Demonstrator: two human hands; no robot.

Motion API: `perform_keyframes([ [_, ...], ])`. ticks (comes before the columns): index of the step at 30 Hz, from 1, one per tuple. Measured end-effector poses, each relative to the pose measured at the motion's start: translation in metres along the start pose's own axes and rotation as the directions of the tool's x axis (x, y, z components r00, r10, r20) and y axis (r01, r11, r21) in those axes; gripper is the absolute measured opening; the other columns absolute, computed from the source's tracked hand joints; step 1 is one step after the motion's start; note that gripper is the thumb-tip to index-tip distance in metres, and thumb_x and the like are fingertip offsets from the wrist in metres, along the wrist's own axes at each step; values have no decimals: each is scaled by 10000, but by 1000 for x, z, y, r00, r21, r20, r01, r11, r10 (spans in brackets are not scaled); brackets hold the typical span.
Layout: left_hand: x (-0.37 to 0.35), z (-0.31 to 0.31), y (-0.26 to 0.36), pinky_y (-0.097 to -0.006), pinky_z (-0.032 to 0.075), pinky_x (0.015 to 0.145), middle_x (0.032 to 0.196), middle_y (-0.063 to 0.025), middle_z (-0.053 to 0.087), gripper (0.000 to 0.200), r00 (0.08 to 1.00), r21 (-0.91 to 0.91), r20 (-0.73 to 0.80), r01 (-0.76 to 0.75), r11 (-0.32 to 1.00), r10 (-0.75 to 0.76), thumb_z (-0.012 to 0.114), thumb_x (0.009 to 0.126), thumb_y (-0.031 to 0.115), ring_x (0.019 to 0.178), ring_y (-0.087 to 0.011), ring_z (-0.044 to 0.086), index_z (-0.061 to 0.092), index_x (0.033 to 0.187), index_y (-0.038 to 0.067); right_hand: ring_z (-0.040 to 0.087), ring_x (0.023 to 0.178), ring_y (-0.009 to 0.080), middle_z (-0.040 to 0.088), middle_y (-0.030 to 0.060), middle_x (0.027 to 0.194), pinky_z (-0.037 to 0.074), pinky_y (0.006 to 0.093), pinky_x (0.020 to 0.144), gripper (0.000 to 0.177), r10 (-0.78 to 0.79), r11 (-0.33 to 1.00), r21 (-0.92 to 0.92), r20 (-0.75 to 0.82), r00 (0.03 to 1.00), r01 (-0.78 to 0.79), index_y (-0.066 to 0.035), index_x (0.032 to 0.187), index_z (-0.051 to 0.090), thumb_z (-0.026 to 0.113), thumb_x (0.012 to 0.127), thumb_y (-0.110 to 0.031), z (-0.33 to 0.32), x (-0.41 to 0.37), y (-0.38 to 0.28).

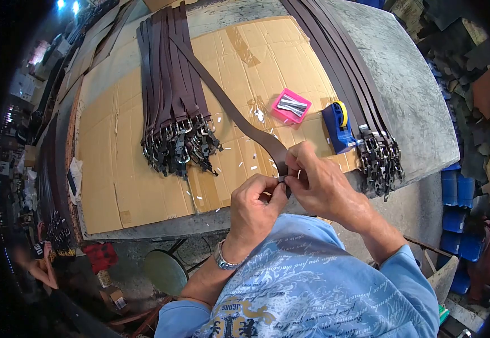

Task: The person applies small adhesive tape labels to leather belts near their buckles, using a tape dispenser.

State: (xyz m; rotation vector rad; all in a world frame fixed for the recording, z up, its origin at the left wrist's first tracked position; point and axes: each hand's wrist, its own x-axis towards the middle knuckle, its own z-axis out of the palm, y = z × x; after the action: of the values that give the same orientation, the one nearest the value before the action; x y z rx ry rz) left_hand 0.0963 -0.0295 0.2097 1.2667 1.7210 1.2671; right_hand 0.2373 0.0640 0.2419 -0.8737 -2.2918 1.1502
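Observation:
A dark brown belt [236, 115] runs from the left bundle of belts [171, 84] down across the cardboard to my two hands. My left hand [256, 207] pinches the belt's near end at the table's front edge, thumb and forefinger pressed together. My right hand [322, 183] grips the same end from the other side, its fingers curled round the strap. The fingertips nearly meet, and a small dark piece shows between them; its details are hidden. Above my hands lies a pink tray [291, 106] with thin strips in it. A blue tape dispenser [339, 128] stands to its right.
Cardboard [110, 191] covers much of the table [411, 90], with small white scraps scattered on it. Another bundle of belts [352, 62] with buckles lies at the right. A round stool [165, 271] stands below the table. At the lower left another person [42, 267] is partly visible.

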Motion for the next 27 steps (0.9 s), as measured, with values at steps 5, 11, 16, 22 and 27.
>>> perform_keyframes([
  [5,0,1,-3,-316,512,548,751,-132,649,108,1000,16,7,-23,1000,23,683,818,48,608,-219,661,624,820,-42,622,715,399,615,178,778,464,481,606,304,-21,997,-71,-17,1000,20,-37,1024,415,609,791,-15,1,1,2],
  [11,-3,-4,-14,-256,478,558,705,-64,639,130,998,-148,26,64,987,-61,680,858,92,596,-110,608,635,833,-28,623,676,386,613,150,696,458,472,593,314,171,968,-189,1,985,-168,-41,1023,448,679,834,-138,-12,-1,3],
  [16,-3,-8,-13,-203,433,554,685,28,610,159,983,-320,78,185,929,-169,667,898,130,628,-18,533,643,833,-13,626,652,311,605,124,688,464,414,597,274,237,964,-72,-189,953,-254,-49,1027,501,668,878,-207,-5,-17,48],
  [22,-1,-3,-12,-212,428,554,694,27,603,190,973,-335,116,228,914,-200,655,904,152,633,-25,524,635,835,-24,513,677,125,572,73,735,443,319,612,283,327,860,416,-3,945,-296,23,901,578,629,917,-255,19,-24,28],
  [27,-1,-9,-18,-229,421,592,745,39,574,253,945,-272,226,294,916,-236,625,917,235,693,-32,479,626,859,-11,478,641,86,544,24,671,414,289,558,245,345,821,492,-21,939,-290,3,825,600,656,889,-227,40,-24,49],
])
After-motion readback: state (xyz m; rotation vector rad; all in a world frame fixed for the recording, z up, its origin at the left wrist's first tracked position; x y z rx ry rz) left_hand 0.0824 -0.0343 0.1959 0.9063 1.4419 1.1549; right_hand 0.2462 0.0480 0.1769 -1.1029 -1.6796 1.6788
